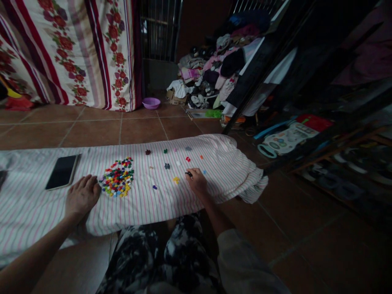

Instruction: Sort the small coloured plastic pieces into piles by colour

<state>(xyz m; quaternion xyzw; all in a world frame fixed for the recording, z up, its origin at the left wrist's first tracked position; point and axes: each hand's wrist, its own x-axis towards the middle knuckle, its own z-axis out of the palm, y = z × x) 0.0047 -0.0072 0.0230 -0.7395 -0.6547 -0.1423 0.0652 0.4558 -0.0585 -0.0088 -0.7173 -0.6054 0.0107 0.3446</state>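
My left hand (82, 194) lies flat on the striped cloth, fingers stretched out, holding nothing. Right beside its fingertips is a mixed heap of small coloured pieces (118, 178), perhaps little blocks or beads. My right hand (197, 182) is closed in a pinch at small black pieces (189, 174) on the cloth. Around it are small single-colour groups: yellow pieces (176, 180), red pieces (188, 159), dark grey pieces (167, 166), dark brown pieces (148, 152), green pieces (165, 151) and light grey pieces (188, 148). A dark blue piece (154, 187) lies nearer to me.
The striped cloth (101, 222) covers a long low surface before my knees. A phone (62, 172) lies left of the heap. Beyond, on the tiled floor, are a purple basin (151, 103) and a clothes pile (211, 73). A baby walker-like toy (284, 136) stands right.
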